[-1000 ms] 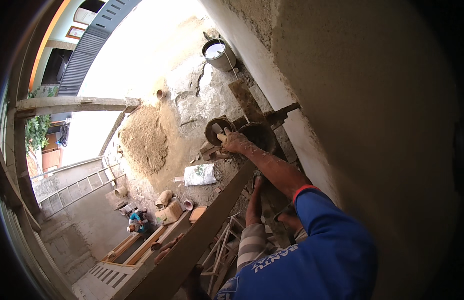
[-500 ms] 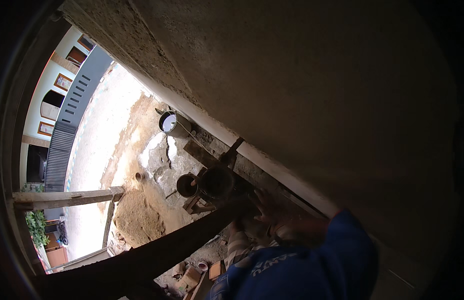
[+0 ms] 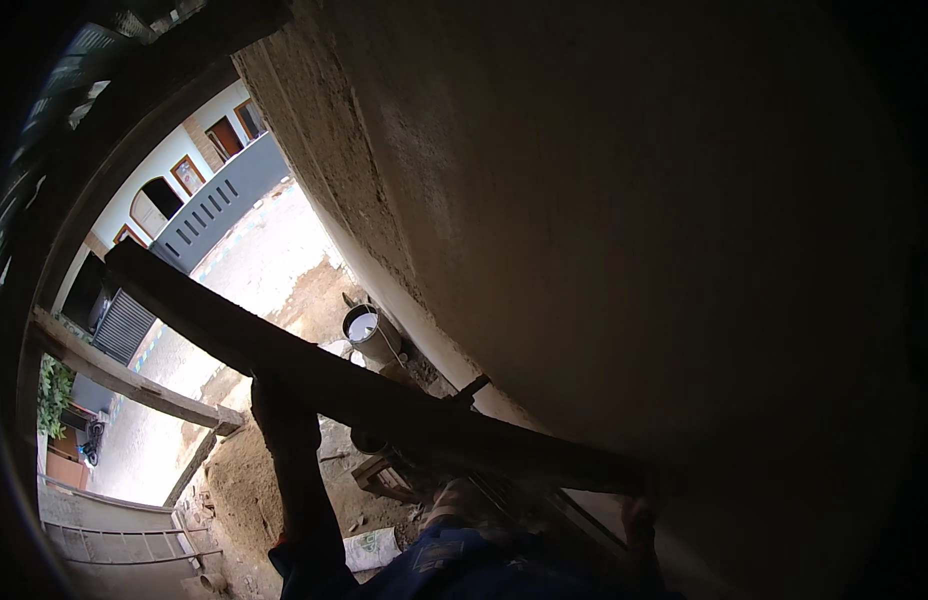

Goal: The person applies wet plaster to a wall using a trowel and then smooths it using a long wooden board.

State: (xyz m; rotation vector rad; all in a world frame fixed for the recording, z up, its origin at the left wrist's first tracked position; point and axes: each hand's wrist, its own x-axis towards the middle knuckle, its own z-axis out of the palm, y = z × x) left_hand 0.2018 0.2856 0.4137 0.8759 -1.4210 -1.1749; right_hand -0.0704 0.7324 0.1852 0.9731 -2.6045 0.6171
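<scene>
A long dark board (image 3: 384, 395) slants across in front of me, from the upper left down to the right against the wall. My left hand (image 3: 286, 400) is closed on its lower edge, left of the middle, with the forearm rising from below. Near the board's right end my right hand (image 3: 639, 515) grips it from underneath; shadow hides most of its fingers. The broad plastered wall (image 3: 624, 250) stands close behind the board, smooth and dark on the right, rougher along its left edge.
Below, a bucket (image 3: 382, 338) with pale liquid stands by the wall's foot. A small wooden stand (image 3: 384, 480) is partly covered by the board. Left are a sand heap (image 3: 234, 480), a timber beam (image 3: 134, 380) and a ladder-like frame (image 3: 124, 545). A pale sack (image 3: 372, 548) lies below.
The board has swung up from the lower left to lie across my view. My right hand, spread before, has moved down and right and closed on it. My left hand has come into view.
</scene>
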